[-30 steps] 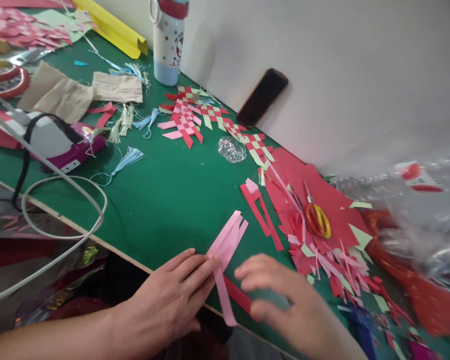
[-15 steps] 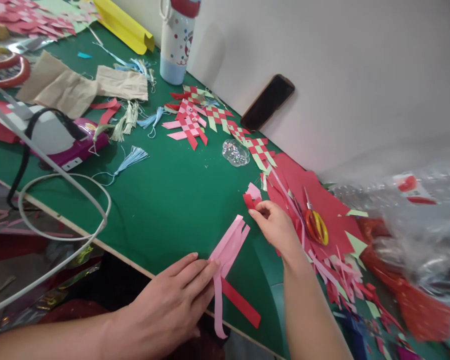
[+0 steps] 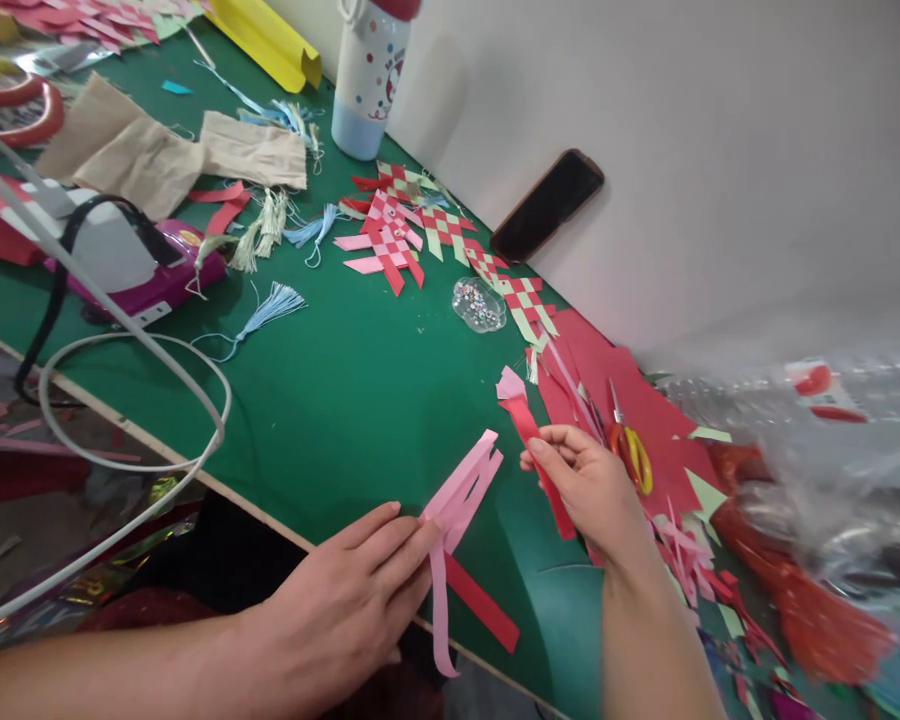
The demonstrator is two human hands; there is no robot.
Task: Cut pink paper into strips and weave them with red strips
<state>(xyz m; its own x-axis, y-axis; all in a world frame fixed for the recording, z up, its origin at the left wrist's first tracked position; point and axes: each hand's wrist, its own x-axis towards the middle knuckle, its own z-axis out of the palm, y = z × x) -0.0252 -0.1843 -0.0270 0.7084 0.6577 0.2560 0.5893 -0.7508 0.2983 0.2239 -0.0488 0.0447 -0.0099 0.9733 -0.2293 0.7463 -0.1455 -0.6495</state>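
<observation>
My left hand [image 3: 345, 595] is at the table's front edge, its fingers close together over folded pink paper strips [image 3: 461, 495], which they hold. One pink end hangs down past the fingertips. A red paper strip [image 3: 484, 605] sticks out from beneath the pink ones toward the lower right. To the right, my right hand [image 3: 589, 490] pinches another red paper strip [image 3: 523, 420] between thumb and fingers, raised over the green table. Just beyond its upper end is a small pink paper piece [image 3: 510, 383]; I cannot tell if they touch.
Woven paper fish [image 3: 385, 240], a dish of beads [image 3: 478, 304] and a phone [image 3: 547, 205] lie toward the wall. Scissors [image 3: 631, 455] rest on red paper at right. A bottle [image 3: 371, 75], blue tassel [image 3: 270, 308], purple power strip [image 3: 146, 275] and looped white cable [image 3: 221, 435] are leftward.
My right hand has moved right and toward me, and more of the red strip now shows in its fingers. My left hand stays on the pink strips. The view has shifted slightly.
</observation>
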